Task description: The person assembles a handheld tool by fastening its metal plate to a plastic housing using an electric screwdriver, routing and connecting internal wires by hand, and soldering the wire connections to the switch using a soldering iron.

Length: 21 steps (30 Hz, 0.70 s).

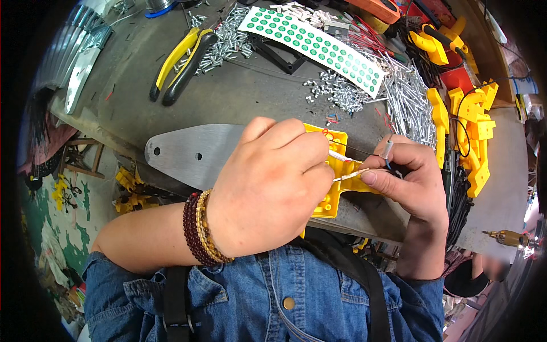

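My left hand (276, 179) is closed, back up, over a yellow plastic housing (342, 138), hiding much of it. A thin pale wire (351, 175) runs from its curled fingers to my right hand (411, 178), where thumb and index finger pinch it. Against the right fingers are a small light-coloured cylindrical part (387, 149) and a blue lead. A white sleeved wire (340, 156) and a red one lie above the housing. Beyond my left hand, a flat grey metal saw-blade-like plate (192, 154) with two holes extends to the left.
Pliers with yellow-black handles (176, 65), heaps of screws (225, 48), long metal pins (407, 97) and a sheet of green round stickers (313, 48) lie on the far bench. Yellow plastic handles (476, 134) are piled right. Metal blades (82, 74) stack far left. A brass-coloured screwdriver (506, 237) hangs at right.
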{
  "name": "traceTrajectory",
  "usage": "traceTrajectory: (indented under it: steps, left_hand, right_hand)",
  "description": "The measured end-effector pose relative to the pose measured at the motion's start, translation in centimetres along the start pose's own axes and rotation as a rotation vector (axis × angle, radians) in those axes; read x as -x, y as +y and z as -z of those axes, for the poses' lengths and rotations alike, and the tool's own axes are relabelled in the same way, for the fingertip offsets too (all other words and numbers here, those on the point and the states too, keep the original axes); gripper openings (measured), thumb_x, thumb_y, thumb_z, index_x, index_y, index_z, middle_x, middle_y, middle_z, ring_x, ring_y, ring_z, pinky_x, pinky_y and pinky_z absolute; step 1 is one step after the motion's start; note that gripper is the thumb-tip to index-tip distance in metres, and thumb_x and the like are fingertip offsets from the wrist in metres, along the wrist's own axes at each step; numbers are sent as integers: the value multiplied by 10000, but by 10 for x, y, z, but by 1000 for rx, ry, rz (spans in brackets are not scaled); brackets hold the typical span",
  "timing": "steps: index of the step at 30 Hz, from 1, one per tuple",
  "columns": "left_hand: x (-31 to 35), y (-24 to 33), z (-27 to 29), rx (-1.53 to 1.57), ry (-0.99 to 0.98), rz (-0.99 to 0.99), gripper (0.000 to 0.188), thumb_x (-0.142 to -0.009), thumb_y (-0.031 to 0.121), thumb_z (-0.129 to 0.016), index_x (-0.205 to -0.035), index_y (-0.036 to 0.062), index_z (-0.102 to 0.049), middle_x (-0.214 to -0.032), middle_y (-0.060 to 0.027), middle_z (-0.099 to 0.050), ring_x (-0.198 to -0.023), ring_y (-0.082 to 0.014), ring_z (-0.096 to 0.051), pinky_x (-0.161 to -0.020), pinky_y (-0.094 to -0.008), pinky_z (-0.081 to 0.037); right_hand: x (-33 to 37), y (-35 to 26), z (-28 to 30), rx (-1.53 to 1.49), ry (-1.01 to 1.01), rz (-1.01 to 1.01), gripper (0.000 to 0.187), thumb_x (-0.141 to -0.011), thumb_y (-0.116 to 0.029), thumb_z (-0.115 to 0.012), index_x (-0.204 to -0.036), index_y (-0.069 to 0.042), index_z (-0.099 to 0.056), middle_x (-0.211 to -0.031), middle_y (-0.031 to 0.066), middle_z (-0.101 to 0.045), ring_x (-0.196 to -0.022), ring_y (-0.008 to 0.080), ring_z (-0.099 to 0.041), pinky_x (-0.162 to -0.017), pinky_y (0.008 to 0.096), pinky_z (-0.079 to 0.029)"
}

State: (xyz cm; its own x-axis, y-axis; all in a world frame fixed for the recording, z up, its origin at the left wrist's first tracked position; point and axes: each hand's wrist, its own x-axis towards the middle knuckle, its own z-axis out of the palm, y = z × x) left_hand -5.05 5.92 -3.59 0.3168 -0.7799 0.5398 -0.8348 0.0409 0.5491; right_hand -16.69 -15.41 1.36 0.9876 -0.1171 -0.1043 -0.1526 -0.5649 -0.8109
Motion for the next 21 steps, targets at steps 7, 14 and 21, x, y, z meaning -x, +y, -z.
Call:
traceTrajectory:
  steps: [7,14,21]
  left_hand:
    - [1,-2,-1,-2,-1,-13,169,-649,61,-724,-806,65,-662,-840,-46,-544,-757,-249,-522,-702,-379,-375]
    - [2,-4,-2,-6,17,-29,158,-648,59,-721,-791,64,-654,-844,-47,-540,-760,-248,-519,-702,-377,-371]
    - [2,-2,-2,-12,2,-13,151,-661,65,-722,-790,71,-644,-840,-48,-529,-762,-249,-513,-709,-379,-372]
  right_hand:
    - [-5,-5,2,-44,-93,-84,161,-750,-123,-806,-806,-3,-715,-700,34,-577,-651,116,-536,-593,275,-395]
    - [-8,-6,1,-25,-127,-16,153,-733,-115,-813,-794,-4,-727,-698,30,-578,-659,119,-544,-590,272,-390]
    - [-5,-11,6,-67,-89,-124,147,-721,-102,-816,-798,-7,-736,-714,42,-596,-689,121,-561,-612,265,-400]
